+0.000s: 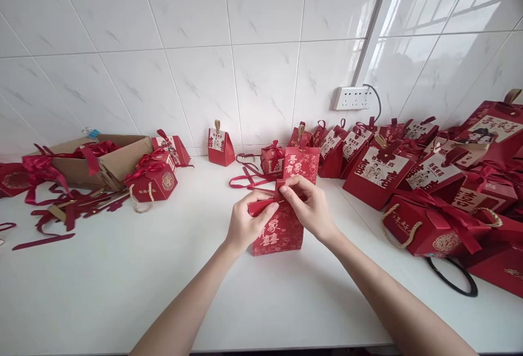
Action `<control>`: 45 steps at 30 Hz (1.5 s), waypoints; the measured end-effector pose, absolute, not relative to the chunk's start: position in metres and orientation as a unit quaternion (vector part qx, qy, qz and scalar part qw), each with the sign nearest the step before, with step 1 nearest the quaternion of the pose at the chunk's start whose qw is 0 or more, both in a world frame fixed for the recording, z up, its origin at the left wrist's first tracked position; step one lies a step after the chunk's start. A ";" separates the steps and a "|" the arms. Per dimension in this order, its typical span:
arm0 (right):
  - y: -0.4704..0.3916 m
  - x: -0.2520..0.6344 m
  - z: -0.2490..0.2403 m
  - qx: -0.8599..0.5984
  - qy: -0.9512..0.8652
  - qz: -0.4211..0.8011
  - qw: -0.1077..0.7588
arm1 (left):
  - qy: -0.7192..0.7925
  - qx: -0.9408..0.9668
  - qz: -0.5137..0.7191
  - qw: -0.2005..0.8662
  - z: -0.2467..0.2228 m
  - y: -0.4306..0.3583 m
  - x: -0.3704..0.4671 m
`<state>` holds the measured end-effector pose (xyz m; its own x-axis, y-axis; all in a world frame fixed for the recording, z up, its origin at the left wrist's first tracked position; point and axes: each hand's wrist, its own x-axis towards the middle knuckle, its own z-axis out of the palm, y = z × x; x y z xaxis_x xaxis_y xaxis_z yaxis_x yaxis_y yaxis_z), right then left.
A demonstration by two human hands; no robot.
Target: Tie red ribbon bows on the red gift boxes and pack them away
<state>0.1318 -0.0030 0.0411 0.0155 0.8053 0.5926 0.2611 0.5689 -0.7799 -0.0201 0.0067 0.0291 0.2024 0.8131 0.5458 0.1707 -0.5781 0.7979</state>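
A red box with pale printed characters [281,233] stands upright on the white table, in the middle. My left hand [250,220] pinches its top edge from the left, thumb in front. From the right, my right hand [308,203] holds a short dark red ribbon [279,188] between thumb and fingers at the top of the same box. The two hands are close together, fingertips nearly meeting. Right behind them stands another red printed box [304,163]. The lower front of the held box shows; part of its top is hidden by my fingers.
A brown cardboard box [122,163] with red ribbons stands at the left, near loose ribbons [69,209] and a small red box [157,182]. Many red gift boxes [376,176] crowd the right side. A black ring [453,280] lies before them. A tiled wall [265,84] rises behind.
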 end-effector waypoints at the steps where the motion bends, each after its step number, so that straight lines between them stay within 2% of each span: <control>1: -0.004 0.133 0.042 -0.399 -0.662 0.236 0.589 | 0.345 0.712 0.532 0.302 0.028 0.007 -0.020; 9: -0.007 0.142 0.039 -0.372 -0.710 0.254 0.541 | 0.370 0.709 0.528 0.286 0.026 0.006 -0.020; 15: -0.006 0.140 0.038 -0.378 -0.710 0.254 0.538 | 0.358 0.695 0.588 0.206 0.022 0.007 -0.015; 22: -0.004 0.141 0.039 -0.368 -0.721 0.236 0.538 | 0.402 0.672 0.587 0.205 0.020 0.004 -0.015; 33: -0.005 0.144 0.042 -0.366 -0.722 0.276 0.518 | 0.402 0.677 0.577 0.217 0.022 0.005 -0.016; 39: -0.010 0.151 0.058 -0.327 -0.702 0.294 0.561 | 0.386 0.695 0.557 0.238 0.024 0.004 -0.011; 45: -0.013 0.142 0.070 -0.395 -0.686 0.189 0.581 | 0.370 0.704 0.563 0.225 0.023 0.004 -0.009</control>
<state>0.1418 -0.0127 0.0701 -0.0133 0.7615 0.6480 0.3217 0.6169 -0.7183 -0.0088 0.0041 0.0228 0.0924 0.7746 0.6257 0.2681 -0.6246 0.7335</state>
